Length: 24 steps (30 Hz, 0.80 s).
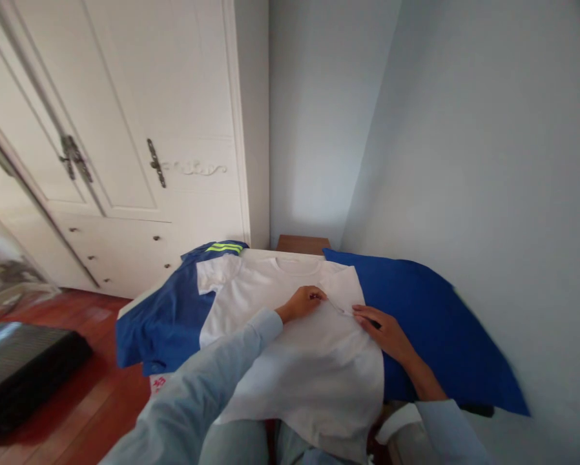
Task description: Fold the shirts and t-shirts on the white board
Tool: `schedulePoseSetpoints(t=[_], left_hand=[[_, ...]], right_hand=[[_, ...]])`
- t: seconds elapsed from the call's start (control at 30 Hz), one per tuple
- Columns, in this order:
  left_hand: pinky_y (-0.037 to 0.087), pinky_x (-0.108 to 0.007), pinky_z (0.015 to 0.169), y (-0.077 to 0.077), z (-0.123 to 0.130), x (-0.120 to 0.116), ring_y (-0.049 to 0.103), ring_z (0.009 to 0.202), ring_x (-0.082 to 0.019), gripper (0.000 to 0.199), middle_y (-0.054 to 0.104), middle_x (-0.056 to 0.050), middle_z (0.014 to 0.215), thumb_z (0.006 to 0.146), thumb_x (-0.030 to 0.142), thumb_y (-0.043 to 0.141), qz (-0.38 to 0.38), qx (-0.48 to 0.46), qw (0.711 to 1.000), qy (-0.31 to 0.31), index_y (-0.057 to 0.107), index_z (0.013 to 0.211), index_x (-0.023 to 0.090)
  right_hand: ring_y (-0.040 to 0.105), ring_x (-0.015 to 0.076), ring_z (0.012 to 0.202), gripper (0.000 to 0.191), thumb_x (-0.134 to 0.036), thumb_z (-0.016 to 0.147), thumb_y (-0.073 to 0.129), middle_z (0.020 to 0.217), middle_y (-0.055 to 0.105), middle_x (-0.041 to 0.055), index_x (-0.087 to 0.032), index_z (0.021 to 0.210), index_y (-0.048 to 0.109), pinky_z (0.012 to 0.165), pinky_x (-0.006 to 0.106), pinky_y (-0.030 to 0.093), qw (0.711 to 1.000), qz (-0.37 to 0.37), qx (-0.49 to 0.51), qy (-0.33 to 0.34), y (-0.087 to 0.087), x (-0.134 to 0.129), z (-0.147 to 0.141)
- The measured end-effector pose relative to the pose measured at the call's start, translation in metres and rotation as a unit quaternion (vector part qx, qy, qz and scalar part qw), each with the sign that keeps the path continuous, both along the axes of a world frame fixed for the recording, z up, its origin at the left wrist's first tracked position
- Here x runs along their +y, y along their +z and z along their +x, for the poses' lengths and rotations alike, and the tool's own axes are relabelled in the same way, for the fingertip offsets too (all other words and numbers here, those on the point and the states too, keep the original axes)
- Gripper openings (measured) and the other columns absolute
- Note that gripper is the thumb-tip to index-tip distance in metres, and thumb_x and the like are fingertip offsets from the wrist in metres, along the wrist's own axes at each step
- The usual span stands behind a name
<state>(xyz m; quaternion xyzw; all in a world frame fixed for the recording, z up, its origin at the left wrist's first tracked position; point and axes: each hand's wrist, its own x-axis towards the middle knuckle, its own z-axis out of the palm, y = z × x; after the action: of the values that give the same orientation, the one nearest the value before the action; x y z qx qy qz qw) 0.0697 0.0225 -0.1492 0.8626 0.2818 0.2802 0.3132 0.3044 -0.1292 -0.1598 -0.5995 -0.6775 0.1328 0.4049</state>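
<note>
A white T-shirt [265,349] lies spread out in front of me, its neckline at the far side and its lower hem hanging toward my lap. My left hand [302,303] pinches the shirt fabric near the inner end of the right-hand sleeve [343,289]. At that sleeve's lower edge, my right hand [384,330] has its thumb and fingers closed on the cloth. Between the two hands the sleeve edge runs in a short line. Under the shirt, a blue garment [174,323] with yellow-green stripes shows at left, and blue cloth [416,310] shows at right.
A white wardrobe [197,97] with dark metal handles stands behind at left. Grey walls [464,161] rise at the back and right. A brown wooden piece [303,244] sits in the corner. On the red wooden floor [110,387] at left is a dark box-like object [28,368].
</note>
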Motion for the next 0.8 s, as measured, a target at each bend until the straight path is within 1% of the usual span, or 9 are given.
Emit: schedulePoseSetpoints(t=[0.07, 0.17, 0.23, 0.3, 0.4, 0.5, 0.67, 0.73, 0.8], left_hand=[[0.057, -0.024, 0.085, 0.007, -0.037, 0.014, 0.073, 0.096, -0.016, 0.039, 0.079, -0.003, 0.107, 0.072, -0.002, 0.053, 0.013, 0.025, 0.998, 0.048, 0.076, 0.096, 0.018], [0.054, -0.032, 0.098, 0.028, -0.114, 0.041, 0.07, 0.107, -0.021, 0.035, 0.075, -0.01, 0.119, 0.078, 0.004, 0.055, 0.043, 0.071, 0.981, 0.177, 0.073, 0.106, 0.017], [0.047, -0.041, 0.107, 0.046, -0.171, 0.06, 0.066, 0.118, -0.028, 0.03, 0.072, -0.015, 0.121, 0.082, 0.01, 0.057, 0.06, 0.108, 0.953, 0.276, 0.07, 0.108, 0.015], [0.047, -0.047, 0.106, 0.063, -0.222, 0.077, 0.064, 0.12, -0.034, 0.027, 0.071, -0.019, 0.117, 0.084, 0.016, 0.058, 0.062, 0.146, 0.917, 0.366, 0.066, 0.109, 0.014], [0.05, -0.05, 0.098, 0.077, -0.274, 0.092, 0.066, 0.114, -0.039, 0.02, 0.073, -0.021, 0.106, 0.084, 0.025, 0.064, 0.039, 0.195, 0.876, 0.44, 0.065, 0.101, 0.014], [0.053, -0.042, 0.089, 0.076, -0.291, 0.098, 0.07, 0.105, -0.037, 0.02, 0.075, -0.016, 0.093, 0.082, 0.034, 0.073, 0.008, 0.219, 0.864, 0.453, 0.065, 0.09, 0.017], [0.05, -0.034, 0.077, 0.073, -0.28, 0.102, 0.073, 0.085, -0.03, 0.013, 0.072, -0.01, 0.072, 0.08, 0.026, 0.073, -0.019, 0.221, 0.857, 0.465, 0.067, 0.072, 0.017], [0.049, -0.034, 0.075, 0.082, -0.272, 0.104, 0.072, 0.086, -0.03, 0.014, 0.073, -0.012, 0.076, 0.085, 0.024, 0.065, -0.011, 0.211, 0.847, 0.487, 0.07, 0.076, 0.015], [0.049, -0.035, 0.076, 0.095, -0.26, 0.106, 0.071, 0.094, -0.031, 0.022, 0.074, -0.015, 0.086, 0.093, 0.025, 0.053, 0.013, 0.196, 0.839, 0.508, 0.071, 0.089, 0.014]], right_hand=[[0.069, 0.0317, 0.118, 0.041, -0.056, 0.092, 0.058, 0.122, 0.075, 0.0121, -0.023, 0.105, 0.08, 0.109, 0.053, 0.051, 1.0, -0.002, -0.004, -0.002, -0.003, 0.001, 0.002], [0.069, 0.0324, 0.119, 0.045, -0.058, 0.092, 0.057, 0.123, 0.075, 0.0122, -0.022, 0.108, 0.079, 0.11, 0.053, 0.051, 1.0, -0.004, -0.019, -0.005, -0.007, 0.002, 0.002], [0.069, 0.0327, 0.119, 0.047, -0.059, 0.091, 0.056, 0.123, 0.075, 0.0121, -0.022, 0.109, 0.079, 0.109, 0.052, 0.051, 1.0, -0.002, -0.03, -0.01, -0.009, 0.002, 0.002], [0.069, 0.0329, 0.118, 0.048, -0.06, 0.091, 0.055, 0.122, 0.075, 0.0117, -0.023, 0.108, 0.079, 0.109, 0.052, 0.052, 0.999, 0.004, -0.042, -0.014, -0.01, 0.003, 0.002], [0.07, 0.0329, 0.116, 0.048, -0.061, 0.091, 0.053, 0.121, 0.076, 0.0107, -0.024, 0.108, 0.079, 0.108, 0.052, 0.053, 0.998, 0.009, -0.058, -0.015, -0.012, 0.006, 0.003], [0.07, 0.0324, 0.116, 0.046, -0.059, 0.091, 0.053, 0.12, 0.076, 0.01, -0.024, 0.109, 0.078, 0.107, 0.052, 0.054, 0.997, 0.008, -0.07, -0.015, -0.012, 0.007, 0.004], [0.071, 0.0322, 0.116, 0.045, -0.055, 0.092, 0.052, 0.121, 0.076, 0.0106, -0.023, 0.109, 0.078, 0.108, 0.052, 0.054, 0.997, 0.008, -0.082, -0.014, -0.009, 0.004, 0.002], [0.07, 0.0321, 0.117, 0.045, -0.055, 0.092, 0.051, 0.122, 0.075, 0.011, -0.023, 0.11, 0.078, 0.108, 0.052, 0.053, 0.996, 0.008, -0.086, -0.013, -0.007, 0.002, 0.0], [0.07, 0.0321, 0.117, 0.046, -0.054, 0.092, 0.051, 0.122, 0.075, 0.0113, -0.022, 0.11, 0.078, 0.108, 0.051, 0.053, 0.996, 0.007, -0.088, -0.013, -0.006, 0.0, -0.001]])
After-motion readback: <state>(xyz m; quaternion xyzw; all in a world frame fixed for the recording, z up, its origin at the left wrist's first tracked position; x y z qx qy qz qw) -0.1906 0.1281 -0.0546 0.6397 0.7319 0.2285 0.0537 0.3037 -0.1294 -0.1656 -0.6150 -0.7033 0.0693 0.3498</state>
